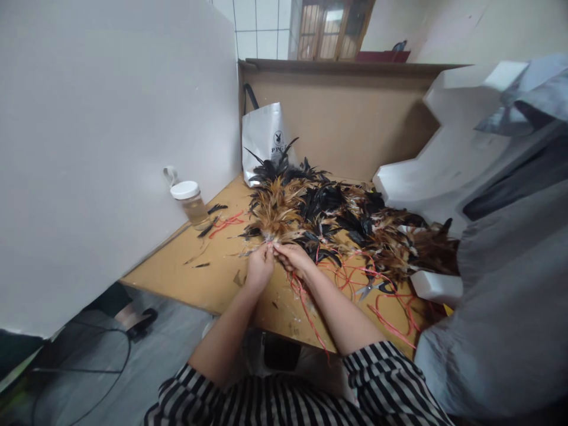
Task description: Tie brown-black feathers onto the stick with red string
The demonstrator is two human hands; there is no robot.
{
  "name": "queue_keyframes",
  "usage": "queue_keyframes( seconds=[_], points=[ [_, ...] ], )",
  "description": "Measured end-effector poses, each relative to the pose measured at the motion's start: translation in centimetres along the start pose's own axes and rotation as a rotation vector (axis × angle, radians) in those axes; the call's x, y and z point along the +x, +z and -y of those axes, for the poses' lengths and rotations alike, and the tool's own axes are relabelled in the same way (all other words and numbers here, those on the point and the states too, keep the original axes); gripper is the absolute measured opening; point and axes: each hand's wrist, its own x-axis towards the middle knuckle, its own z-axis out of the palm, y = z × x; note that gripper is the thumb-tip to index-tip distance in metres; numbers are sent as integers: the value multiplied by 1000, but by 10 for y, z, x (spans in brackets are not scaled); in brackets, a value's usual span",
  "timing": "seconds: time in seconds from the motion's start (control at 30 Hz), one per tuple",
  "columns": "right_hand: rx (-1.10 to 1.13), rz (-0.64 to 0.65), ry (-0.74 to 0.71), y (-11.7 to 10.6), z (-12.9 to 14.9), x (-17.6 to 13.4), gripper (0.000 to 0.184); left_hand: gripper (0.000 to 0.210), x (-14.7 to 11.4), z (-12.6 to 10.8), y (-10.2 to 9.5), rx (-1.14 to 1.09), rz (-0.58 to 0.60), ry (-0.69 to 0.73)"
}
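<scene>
Both hands meet at the near end of a long bunch of brown and black feathers on the wooden table. My left hand is closed, its thumb and fingers pinching the feathers' pale base. Right beside it, my right hand pinches the same end with bent fingers. Reddish-pink string trails below the right hand; whether the fingers also grip a strand is hidden. More dark and brown feathers are heaped to the right. Scissors with black handles lie among loops of string.
A lidded jar with amber liquid stands at the left edge by a white panel. Behind the feathers are a silver bag and a cardboard wall. White foam and grey cloth border the right side.
</scene>
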Motion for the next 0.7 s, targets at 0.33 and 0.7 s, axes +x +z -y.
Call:
queue_keyframes(
  seconds=[0.33,0.7],
  points=[
    [-186,-375,-392,14,-12,7,13,18,3,-19,-7,344,-9,81],
    [-168,-403,-325,11,-14,9,23,39,-9,-29,9,603,41,66]
  ],
)
